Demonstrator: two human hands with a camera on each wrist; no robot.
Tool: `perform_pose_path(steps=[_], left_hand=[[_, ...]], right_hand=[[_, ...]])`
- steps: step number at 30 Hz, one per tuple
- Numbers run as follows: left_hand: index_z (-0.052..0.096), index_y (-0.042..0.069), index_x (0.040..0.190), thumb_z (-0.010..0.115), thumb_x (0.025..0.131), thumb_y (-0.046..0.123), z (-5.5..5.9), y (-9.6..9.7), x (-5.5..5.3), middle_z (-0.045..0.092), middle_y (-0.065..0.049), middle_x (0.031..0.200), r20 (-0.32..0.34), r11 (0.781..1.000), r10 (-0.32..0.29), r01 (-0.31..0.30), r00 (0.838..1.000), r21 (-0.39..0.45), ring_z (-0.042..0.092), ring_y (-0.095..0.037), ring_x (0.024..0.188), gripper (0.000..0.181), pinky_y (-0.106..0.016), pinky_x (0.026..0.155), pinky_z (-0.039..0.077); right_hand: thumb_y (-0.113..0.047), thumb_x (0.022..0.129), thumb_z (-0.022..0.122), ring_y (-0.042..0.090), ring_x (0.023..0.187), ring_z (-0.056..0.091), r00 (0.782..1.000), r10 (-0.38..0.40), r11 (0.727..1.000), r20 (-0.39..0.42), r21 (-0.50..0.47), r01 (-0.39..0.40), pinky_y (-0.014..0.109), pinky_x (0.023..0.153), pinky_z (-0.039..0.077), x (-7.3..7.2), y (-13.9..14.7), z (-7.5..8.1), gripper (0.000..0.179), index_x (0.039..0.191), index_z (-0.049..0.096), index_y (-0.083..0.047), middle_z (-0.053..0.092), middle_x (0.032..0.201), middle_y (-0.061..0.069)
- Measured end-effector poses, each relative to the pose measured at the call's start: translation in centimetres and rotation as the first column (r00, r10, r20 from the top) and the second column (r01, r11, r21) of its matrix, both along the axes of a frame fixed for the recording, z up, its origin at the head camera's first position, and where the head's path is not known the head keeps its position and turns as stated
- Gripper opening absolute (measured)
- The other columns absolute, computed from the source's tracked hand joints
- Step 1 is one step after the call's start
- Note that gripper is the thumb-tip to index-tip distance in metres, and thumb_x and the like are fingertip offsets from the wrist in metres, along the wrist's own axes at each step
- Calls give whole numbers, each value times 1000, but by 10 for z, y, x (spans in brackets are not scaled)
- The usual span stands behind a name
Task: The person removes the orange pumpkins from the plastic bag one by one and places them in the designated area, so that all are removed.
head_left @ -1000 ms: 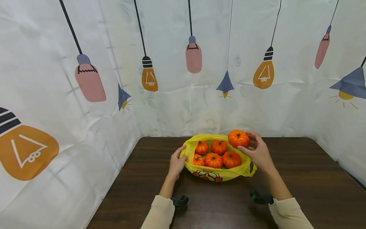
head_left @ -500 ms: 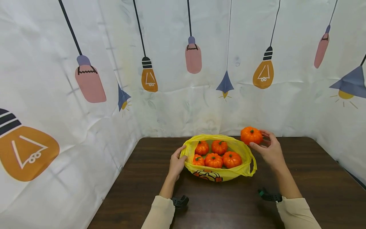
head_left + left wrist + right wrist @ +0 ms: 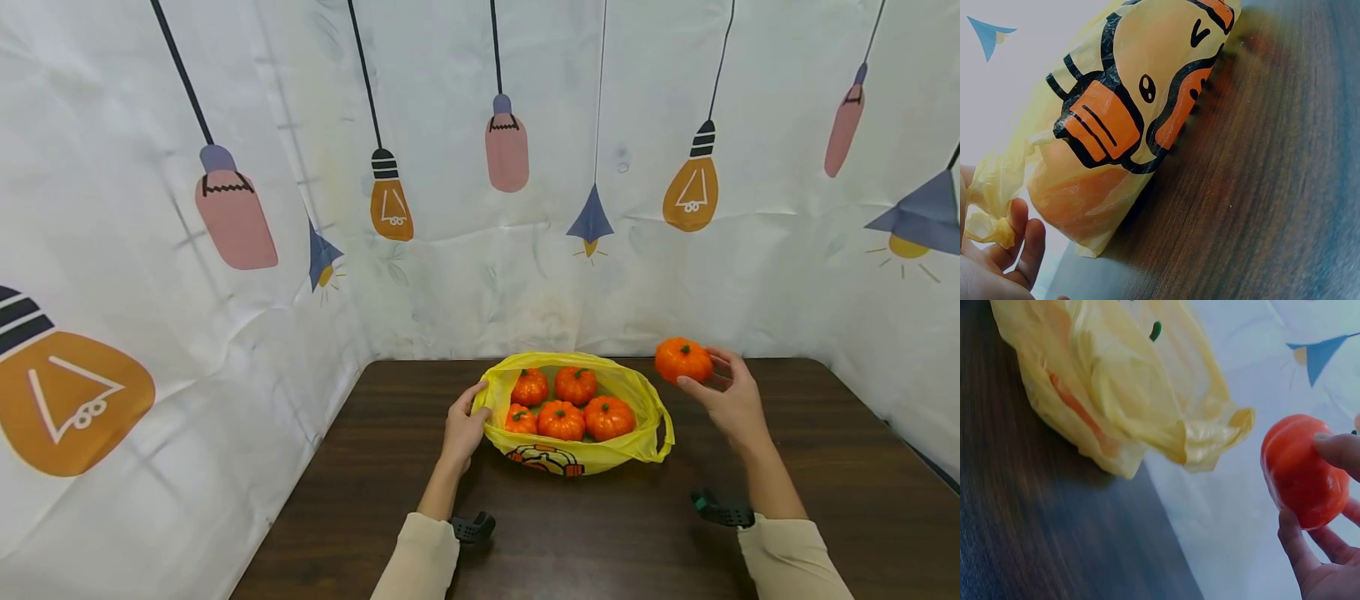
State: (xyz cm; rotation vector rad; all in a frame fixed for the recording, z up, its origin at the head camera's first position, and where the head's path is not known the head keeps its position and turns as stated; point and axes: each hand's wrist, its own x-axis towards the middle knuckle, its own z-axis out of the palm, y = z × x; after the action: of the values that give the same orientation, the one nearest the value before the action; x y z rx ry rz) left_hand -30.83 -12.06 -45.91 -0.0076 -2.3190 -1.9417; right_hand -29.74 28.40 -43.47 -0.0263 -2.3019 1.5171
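A yellow plastic bag (image 3: 600, 454) lies on the table with its mouth spread wide, several small orange pumpkins (image 3: 560, 420) inside. My left hand (image 3: 463, 425) pinches the bag's left rim; in the left wrist view the gathered plastic (image 3: 997, 194) sits between thumb and fingers. Raised to the right of the bag, my right hand (image 3: 731, 400) holds another orange pumpkin (image 3: 683, 360) with a green stem, gripped between thumb and fingertips. In the right wrist view that pumpkin (image 3: 1304, 472) is apart from the bag's edge.
The dark wooden table (image 3: 585, 542) runs back to a white curtain (image 3: 465, 283) printed with lamps and bulbs, which also closes the left and right sides. A loop handle (image 3: 663, 437) sticks out at the bag's right end. Black bands circle both wrists.
My right hand has carried the pumpkin rightward, from over the bag's right rim to beyond it. My left hand and the bag have stayed in place.
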Motion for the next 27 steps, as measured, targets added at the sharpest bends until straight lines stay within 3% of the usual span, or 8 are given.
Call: perform_pose_path(steps=[5, 8, 11, 13, 17, 20, 27], left_hand=[[54, 6, 148, 53, 96, 2, 15, -1, 13, 48, -27, 152, -12, 1000, -29, 29, 1000, -6, 61, -34, 117, 52, -33, 84, 54], [53, 6, 148, 53, 96, 2, 17, -2, 13, 49, -26, 152, -2, 999, -37, 37, 999, -13, 63, -31, 111, 52, -33, 81, 53], [53, 8, 149, 53, 97, 2, 10, -3, 7, 50, -25, 151, 18, 999, -44, 44, 999, -6, 63, -29, 104, 52, -38, 80, 52], [53, 9, 149, 53, 97, 2, 0, -4, -1, 49, -26, 152, 18, 999, -40, 40, 999, -1, 63, -29, 101, 53, -40, 79, 52], [54, 13, 149, 54, 97, 4, -17, -5, -12, 48, -24, 154, 4, 1000, -17, 17, 1000, 1, 62, -28, 103, 53, -35, 75, 50], [56, 18, 148, 56, 96, 6, -22, -6, -16, 49, -20, 154, -8, 1000, -5, 5, 1000, 3, 61, -27, 104, 52, -31, 74, 48], [58, 22, 146, 58, 96, 8, -23, -7, -16, 52, -17, 152, 2, 1000, -3, 3, 1000, 22, 61, -26, 99, 52, -31, 72, 48]], right_hand=[[-32, 94, 74, 46, 133, 44, 999, 10, 1000, 33, -1, -10, 8, 72, 45, -1, 5, -7, 84, 159, 28, -4, 34, 156, 27], [-35, 95, 73, 49, 136, 42, 997, 0, 1000, 83, 6, 0, 8, 71, 43, -2, 10, -12, 88, 160, 24, -3, 30, 159, 30], [-37, 94, 73, 51, 138, 40, 993, -12, 1000, 122, 6, 12, 10, 72, 42, -2, 14, -19, 90, 161, 22, -3, 27, 161, 31], [-38, 94, 73, 52, 138, 39, 990, -22, 1000, 140, 7, 21, 12, 73, 41, -3, 16, -22, 90, 161, 23, -3, 27, 161, 31], [-38, 94, 72, 51, 138, 40, 986, -30, 1000, 161, 11, 29, 11, 73, 41, -5, 20, -29, 90, 160, 23, -2, 26, 162, 32], [-38, 94, 72, 51, 138, 41, 983, -32, 999, 180, 19, 29, 14, 76, 44, -8, 22, -33, 90, 160, 23, -2, 26, 162, 32], [-36, 95, 72, 54, 138, 40, 977, -28, 999, 213, 25, 23, 49, 97, 53, -10, 31, -42, 89, 159, 21, 0, 25, 161, 34]])
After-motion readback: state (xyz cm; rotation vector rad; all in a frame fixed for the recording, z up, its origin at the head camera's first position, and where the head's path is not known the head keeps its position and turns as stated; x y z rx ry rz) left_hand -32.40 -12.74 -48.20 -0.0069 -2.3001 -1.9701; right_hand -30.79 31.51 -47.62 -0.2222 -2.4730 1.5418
